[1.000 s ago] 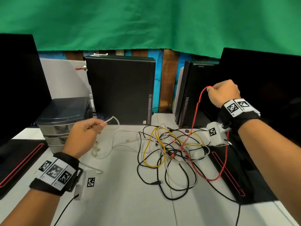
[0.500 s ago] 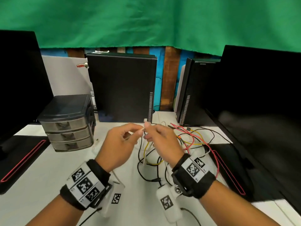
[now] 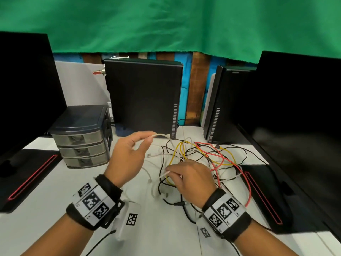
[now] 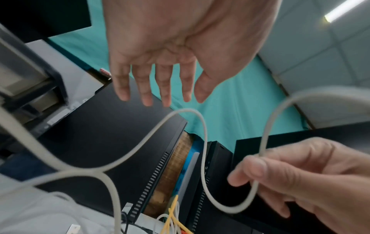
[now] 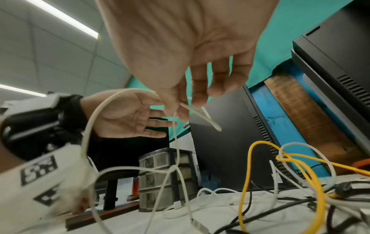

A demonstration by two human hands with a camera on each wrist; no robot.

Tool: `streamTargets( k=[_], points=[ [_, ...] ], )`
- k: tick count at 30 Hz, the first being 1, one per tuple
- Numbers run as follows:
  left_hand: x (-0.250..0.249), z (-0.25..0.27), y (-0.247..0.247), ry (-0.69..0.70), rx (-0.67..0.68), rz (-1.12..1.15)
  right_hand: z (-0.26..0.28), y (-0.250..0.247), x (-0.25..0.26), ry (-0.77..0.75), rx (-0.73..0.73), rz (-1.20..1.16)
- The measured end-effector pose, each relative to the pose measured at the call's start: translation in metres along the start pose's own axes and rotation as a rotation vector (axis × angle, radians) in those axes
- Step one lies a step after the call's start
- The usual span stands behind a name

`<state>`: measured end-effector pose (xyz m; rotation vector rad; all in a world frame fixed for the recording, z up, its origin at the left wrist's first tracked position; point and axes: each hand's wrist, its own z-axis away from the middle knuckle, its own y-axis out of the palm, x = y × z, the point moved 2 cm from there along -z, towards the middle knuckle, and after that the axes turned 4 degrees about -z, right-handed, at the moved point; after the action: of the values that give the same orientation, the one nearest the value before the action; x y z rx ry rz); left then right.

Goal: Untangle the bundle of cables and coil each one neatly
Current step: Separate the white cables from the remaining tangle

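A tangle of black, yellow (image 3: 176, 151), red (image 3: 222, 160) and white cables lies on the white table (image 3: 55, 200). My left hand (image 3: 143, 142) hovers left of the tangle with straight fingers; in the left wrist view the left hand (image 4: 166, 88) grips nothing. A white cable (image 3: 162, 135) runs off its fingertips and loops just below them (image 4: 204, 142). My right hand (image 3: 171, 172) hangs over the near side of the tangle. That right hand (image 5: 180, 102) pinches the white cable (image 5: 90, 123) between thumb and forefinger, as the left wrist view also shows (image 4: 250, 171).
A grey drawer unit (image 3: 81, 135) stands at the left. Two black computer towers (image 3: 144, 98) (image 3: 217, 108) stand behind the tangle. Dark monitors flank the table at left (image 3: 24, 89) and right (image 3: 295, 117). Black mats with red edging lie at both sides (image 3: 27, 178) (image 3: 267, 196).
My right hand let the red cable drop onto the tangle, met the left hand at the white cable, then drew back towards me pinching it. My left hand's fingers have straightened.
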<state>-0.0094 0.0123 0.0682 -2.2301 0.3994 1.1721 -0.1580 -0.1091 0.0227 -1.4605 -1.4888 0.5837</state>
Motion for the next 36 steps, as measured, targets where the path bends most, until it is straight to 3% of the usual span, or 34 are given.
streamTargets(
  k=[2, 4, 6, 8, 10, 12, 17, 22, 27, 32, 36],
  points=[
    [0.002, 0.004, -0.001, -0.002, -0.051, -0.185, 0.005, -0.003, 0.001, -0.028, -0.103, 0.03],
    [-0.005, 0.01, 0.002, 0.046, -0.044, -0.192, 0.015, -0.009, 0.0, -0.004, -0.225, -0.019],
    [-0.016, 0.018, 0.011, 0.038, 0.154, -0.094, 0.022, -0.015, -0.005, 0.044, -0.277, -0.125],
    [-0.027, 0.028, 0.023, -0.067, 0.435, -0.008, 0.026, -0.019, -0.011, 0.091, -0.252, -0.214],
    [-0.034, 0.036, 0.029, -0.192, 0.582, 0.123, 0.027, -0.023, -0.015, 0.149, -0.225, -0.315],
    [-0.039, 0.037, 0.03, -0.267, 0.561, 0.198, 0.025, -0.03, -0.017, 0.204, -0.246, -0.409],
    [-0.048, 0.024, 0.009, -0.363, 0.365, 0.432, 0.019, -0.042, -0.016, 0.254, -0.3, -0.624],
    [-0.061, 0.011, -0.023, -0.468, 0.212, 0.894, 0.023, -0.03, 0.007, 0.213, -0.189, -0.79],
    [-0.063, 0.005, -0.037, -0.483, 0.09, 1.133, 0.032, -0.009, 0.028, 0.276, -0.122, -0.973],
    [-0.065, 0.013, -0.029, -0.525, 0.213, 1.11, 0.041, 0.005, 0.039, 0.197, -0.066, -0.861],
    [-0.057, 0.022, -0.012, -0.608, 0.268, 0.856, 0.042, 0.0, 0.046, 0.096, -0.007, -0.644]
  ],
)
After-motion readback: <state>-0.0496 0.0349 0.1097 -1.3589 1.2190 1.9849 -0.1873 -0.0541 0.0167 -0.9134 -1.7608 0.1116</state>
